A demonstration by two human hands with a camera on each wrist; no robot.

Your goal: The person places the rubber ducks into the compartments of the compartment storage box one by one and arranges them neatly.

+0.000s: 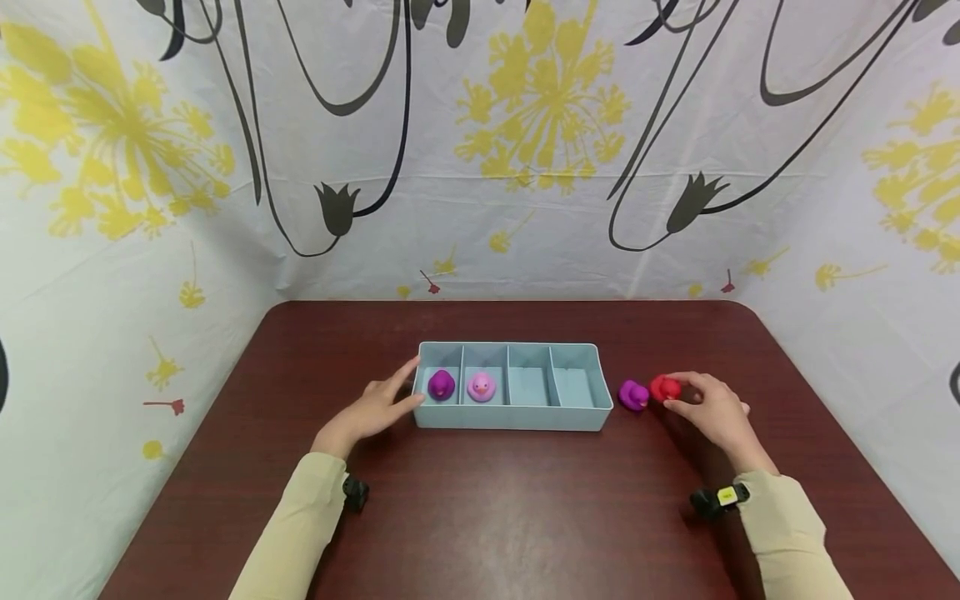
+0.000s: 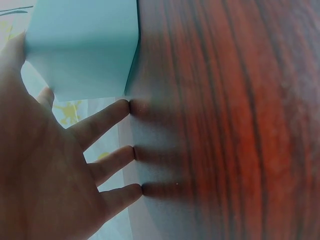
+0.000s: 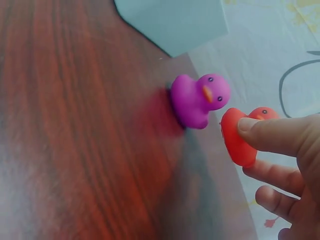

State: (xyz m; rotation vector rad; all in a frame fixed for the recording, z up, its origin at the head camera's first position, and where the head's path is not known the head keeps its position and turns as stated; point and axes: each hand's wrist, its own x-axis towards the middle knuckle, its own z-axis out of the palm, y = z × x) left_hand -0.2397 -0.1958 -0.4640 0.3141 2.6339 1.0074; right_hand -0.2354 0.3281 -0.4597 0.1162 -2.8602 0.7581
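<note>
A pale blue tray (image 1: 517, 418) with compartments stands on the table. Its leftmost compartment holds a purple rubber duck (image 1: 441, 385), and the one beside it a pink rubber duck (image 1: 481, 387). My left hand (image 1: 372, 408) touches the tray's left end, fingers spread; in the left wrist view several fingertips rest on the table. To the right of the tray my right hand (image 1: 714, 412) pinches a red rubber duck (image 3: 239, 137) between thumb and fingers. Just left of it, another purple rubber duck (image 3: 192, 102) sits upright on the table, apart from the tray.
The dark reddish wooden table (image 1: 510, 508) has rounded back corners. Behind it and at both sides hangs a white sheet (image 1: 450, 150) printed with yellow and grey flowers. Dark wrist devices sit at both cuffs.
</note>
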